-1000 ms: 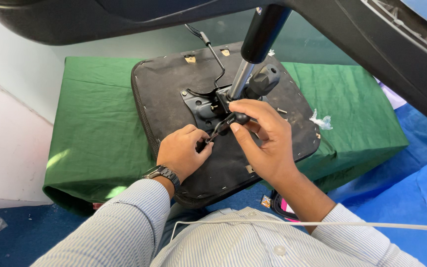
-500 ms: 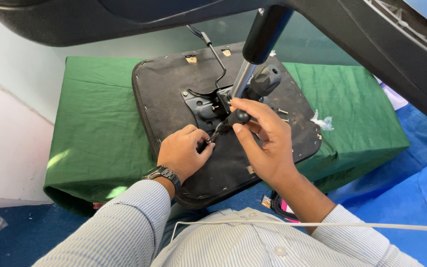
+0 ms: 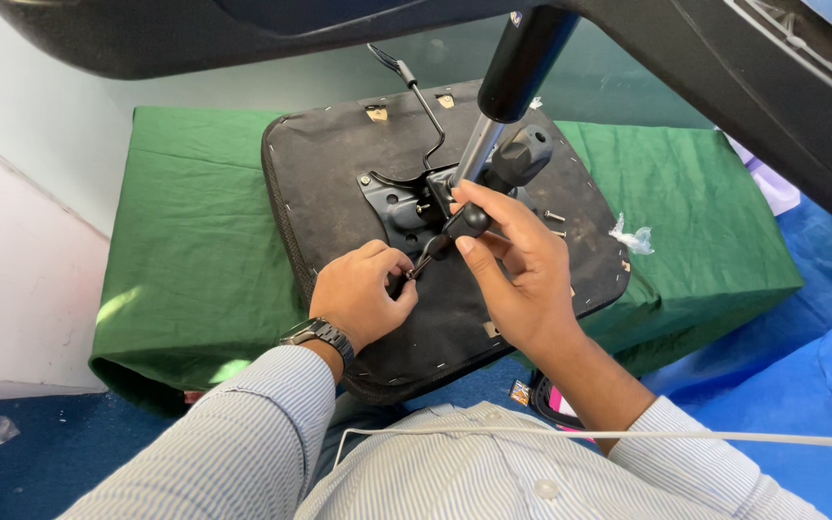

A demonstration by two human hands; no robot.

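- The chair seat (image 3: 339, 193) lies upside down on the table (image 3: 195, 241), which is covered with a green cloth; the black underside of the seat faces up.
- The metal mechanism plate (image 3: 399, 207) sits already in the middle of the seat, and the gas cylinder (image 3: 479, 144) stands in it, tilted toward the camera. A bent wire lever (image 3: 426, 116) comes out of the plate toward the far edge.
- The left hand (image 3: 363, 294) rests on the seat just beside the plate. Its grip is closed around a small dark tool or bolt (image 3: 418, 270); I cannot tell which one it is.
- The right hand (image 3: 517, 270) has its grip closed on a small black knob (image 3: 469, 221) at the near edge of the plate, thumb and fingers pinching it.
- A bigger black knob (image 3: 524, 154) is mounted beside the cylinder.
- Two loose screws (image 3: 555, 218) lie on the seat to the right of the plate, and a small crumpled plastic bag (image 3: 634, 237) lies on the cloth near the seat.
- My judgement: the plate is placed but not fully fastened, because screws are still loose; the work seems to be around the middle, with fixing of the plate remaining.
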